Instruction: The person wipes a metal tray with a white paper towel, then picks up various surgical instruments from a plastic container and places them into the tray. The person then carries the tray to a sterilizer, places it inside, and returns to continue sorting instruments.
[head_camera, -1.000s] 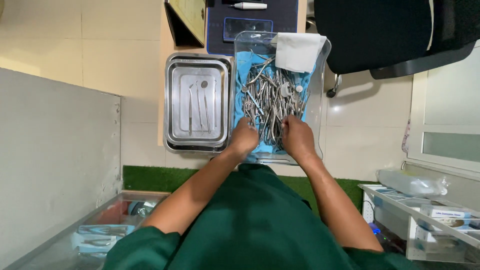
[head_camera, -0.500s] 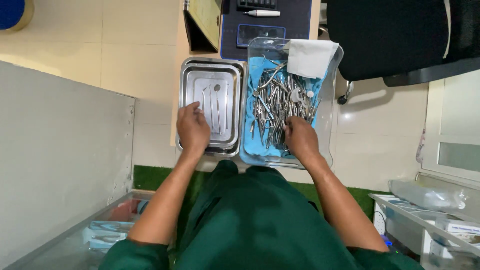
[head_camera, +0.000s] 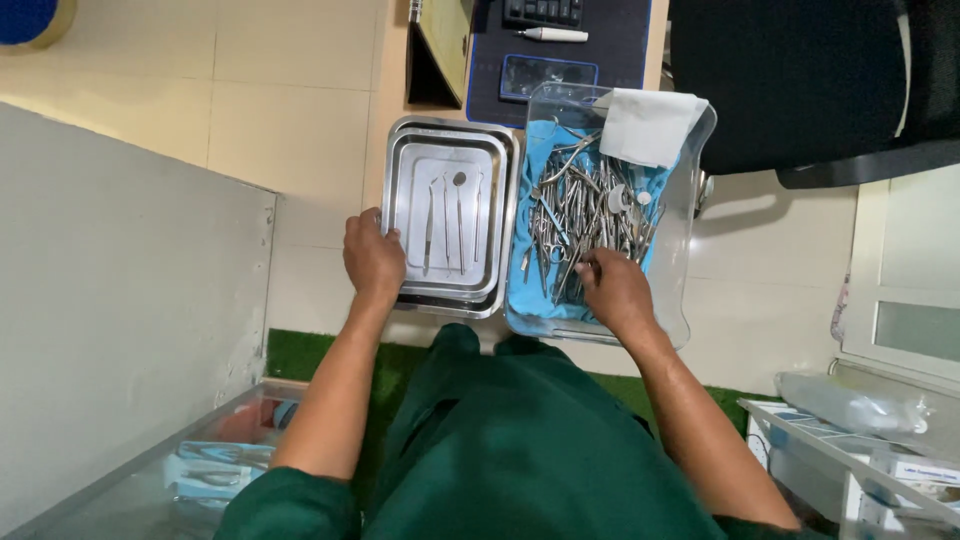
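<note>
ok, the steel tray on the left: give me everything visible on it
The steel tray is rectangular and shiny, with rounded corners and a raised rim; it looks like stacked nested trays. Inside, a pale liner carries a few slim metal instruments laid roughly parallel, one with a small round mirror head. It lies flat beside the clear plastic box of instruments, edges close together. The left hand grips its near left rim; the right hand is in the box, not touching the tray.

Silver steel tray (head_camera: 400, 150), silver instruments (head_camera: 585, 215) on blue cloth (head_camera: 530, 290), white tissue (head_camera: 650, 125), green sleeves (head_camera: 290, 505).
</note>
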